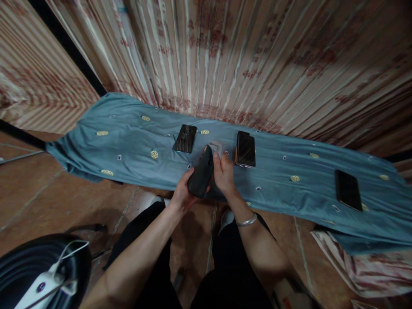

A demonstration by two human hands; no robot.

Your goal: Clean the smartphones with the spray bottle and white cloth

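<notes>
Both hands (206,180) hold a dark phone (201,172) between two others (185,138).

I have only 1 view: my head camera looks forward and steeply down, close over the blue cloth (135,141) by the curtain (257,56).

We see a long cloth (128,146) spread over a surface, with a curtain (257,64) hanging behind it. Three phones lie on the cloth: one phone (185,138) to the left, a second phone (246,149) near the middle, and a third phone (348,189) far to the right. Between the first two, the left hand (183,195) and right hand (223,172) hold a phone case (201,171) above the cloth's near edge.
</notes>
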